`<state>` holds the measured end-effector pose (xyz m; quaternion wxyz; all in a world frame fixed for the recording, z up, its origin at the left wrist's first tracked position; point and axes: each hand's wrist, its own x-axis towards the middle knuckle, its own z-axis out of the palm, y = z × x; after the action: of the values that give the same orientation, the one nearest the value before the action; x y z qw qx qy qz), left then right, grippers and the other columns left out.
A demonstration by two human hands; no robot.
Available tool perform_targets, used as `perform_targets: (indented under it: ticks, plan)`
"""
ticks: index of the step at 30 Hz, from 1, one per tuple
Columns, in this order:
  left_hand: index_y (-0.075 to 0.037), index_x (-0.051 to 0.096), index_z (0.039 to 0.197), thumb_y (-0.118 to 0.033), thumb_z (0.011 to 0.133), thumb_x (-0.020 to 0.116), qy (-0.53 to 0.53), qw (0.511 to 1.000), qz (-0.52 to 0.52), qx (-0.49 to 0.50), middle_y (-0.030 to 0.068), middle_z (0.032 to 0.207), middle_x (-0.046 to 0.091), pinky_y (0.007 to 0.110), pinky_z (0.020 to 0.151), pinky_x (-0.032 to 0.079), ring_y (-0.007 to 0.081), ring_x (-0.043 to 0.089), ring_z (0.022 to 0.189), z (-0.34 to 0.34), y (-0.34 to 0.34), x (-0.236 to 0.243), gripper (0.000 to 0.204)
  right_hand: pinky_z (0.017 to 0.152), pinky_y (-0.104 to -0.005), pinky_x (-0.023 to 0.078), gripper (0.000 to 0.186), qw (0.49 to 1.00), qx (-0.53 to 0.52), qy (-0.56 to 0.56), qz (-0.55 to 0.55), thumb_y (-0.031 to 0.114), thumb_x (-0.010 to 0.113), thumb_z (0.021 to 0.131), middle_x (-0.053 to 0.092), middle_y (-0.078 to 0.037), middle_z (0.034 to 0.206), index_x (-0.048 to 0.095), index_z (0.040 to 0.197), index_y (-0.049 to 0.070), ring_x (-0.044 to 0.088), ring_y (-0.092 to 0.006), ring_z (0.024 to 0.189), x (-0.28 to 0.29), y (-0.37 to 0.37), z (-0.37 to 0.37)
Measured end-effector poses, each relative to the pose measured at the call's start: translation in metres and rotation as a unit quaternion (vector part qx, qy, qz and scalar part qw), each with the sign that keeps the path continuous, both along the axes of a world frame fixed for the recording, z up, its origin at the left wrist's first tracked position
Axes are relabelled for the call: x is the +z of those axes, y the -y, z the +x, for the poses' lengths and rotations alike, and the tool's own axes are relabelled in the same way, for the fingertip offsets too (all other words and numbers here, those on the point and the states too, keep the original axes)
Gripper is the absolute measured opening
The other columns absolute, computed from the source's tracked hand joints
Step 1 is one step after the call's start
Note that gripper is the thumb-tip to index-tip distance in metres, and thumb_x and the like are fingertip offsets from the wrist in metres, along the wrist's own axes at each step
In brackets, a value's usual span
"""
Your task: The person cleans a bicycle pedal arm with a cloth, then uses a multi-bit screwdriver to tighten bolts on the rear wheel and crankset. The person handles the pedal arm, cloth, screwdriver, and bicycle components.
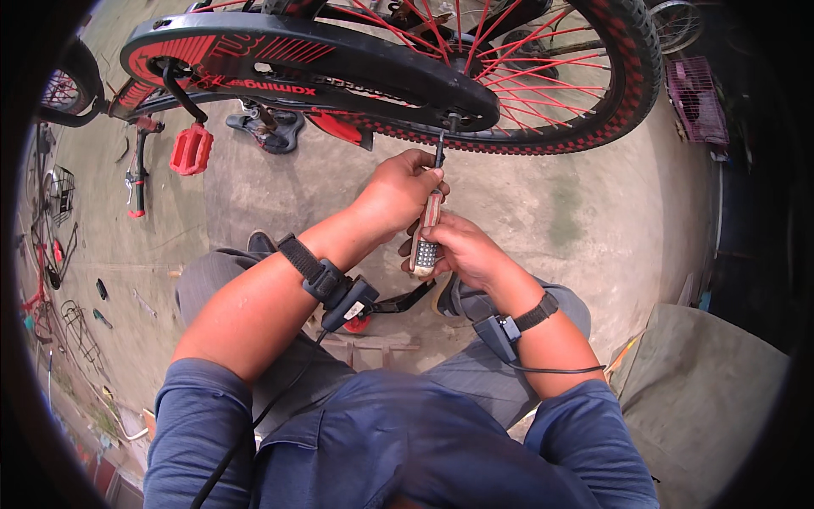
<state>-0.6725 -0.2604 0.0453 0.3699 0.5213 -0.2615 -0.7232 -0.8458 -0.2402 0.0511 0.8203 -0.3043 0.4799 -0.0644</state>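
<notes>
A bicycle stands upside down before me, its black-and-red chain guard (297, 72) and spoked wheel (632, 93) at the top of the view. My left hand (398, 193) pinches the dark upper shaft of a screwdriver (426, 229). Lower down, the fingers of my right hand (466, 244) close round its red-and-grey handle, which has a dotted grip and a pale end. The tool's tip points up at the wheel axle (454, 123), by the rear end of the chain guard. Whether the tip touches the axle I cannot tell.
The bicycle's red pedal (192, 149), saddle (270, 129) and handlebar grip (138, 197) hang to the left. Bicycle parts lie along the left edge. A purple wire basket (697, 97) stands at the upper right, and a grey-green sheet-like surface (704, 399) is at the lower right.
</notes>
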Motion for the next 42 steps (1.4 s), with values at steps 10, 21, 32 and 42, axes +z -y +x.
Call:
perform_targets:
  ticks: [10, 21, 32, 42]
  plan:
    - [0.007, 0.054, 0.128, -0.014, 0.103, 0.058, 0.012, 0.999, -0.04, -0.003, 0.0118, 0.097, 0.069, 0.031, 0.073, 0.055, 0.0162, 0.066, 0.085, -0.001, 0.008, -0.003, 0.033, 0.082, -0.0431, 0.063, 0.034, 1.0, -0.003, 0.022, 0.003, 0.019, 0.051, 0.099, 0.069, -0.023, 0.112, 0.053, 0.125, -0.003, 0.074, -0.0375, 0.098, 0.006, 0.01, -0.003]
    - [0.008, 0.055, 0.125, -0.015, 0.102, 0.061, 0.032, 0.998, -0.045, -0.001, 0.0124, 0.097, 0.069, 0.03, 0.072, 0.054, 0.0158, 0.066, 0.083, 0.0, 0.009, 0.0, 0.033, 0.077, -0.0412, 0.063, 0.035, 0.989, -0.037, 0.127, 0.061, 0.024, 0.053, 0.098, 0.071, -0.02, 0.106, 0.057, 0.122, -0.001, 0.075, -0.0358, 0.094, 0.003, 0.013, -0.008]
    - [0.004, 0.06, 0.111, -0.023, 0.101, 0.065, -0.01, 1.0, 0.008, 0.013, 0.0101, 0.094, 0.067, 0.031, 0.07, 0.054, 0.0155, 0.064, 0.079, -0.001, 0.01, 0.008, 0.029, 0.087, -0.0531, 0.059, 0.043, 0.971, -0.084, 0.196, 0.103, 0.029, 0.052, 0.092, 0.07, -0.026, 0.106, 0.058, 0.121, -0.003, 0.071, -0.0473, 0.098, -0.003, 0.014, -0.017]
    - [0.003, 0.062, 0.106, -0.024, 0.101, 0.066, -0.019, 0.999, 0.034, 0.017, 0.0082, 0.089, 0.066, 0.029, 0.067, 0.051, 0.0144, 0.062, 0.076, 0.0, 0.011, 0.011, 0.028, 0.086, -0.052, 0.06, 0.046, 0.968, -0.075, 0.214, 0.111, 0.03, 0.051, 0.095, 0.069, -0.027, 0.11, 0.056, 0.126, -0.004, 0.07, -0.0475, 0.1, -0.003, 0.016, -0.016]
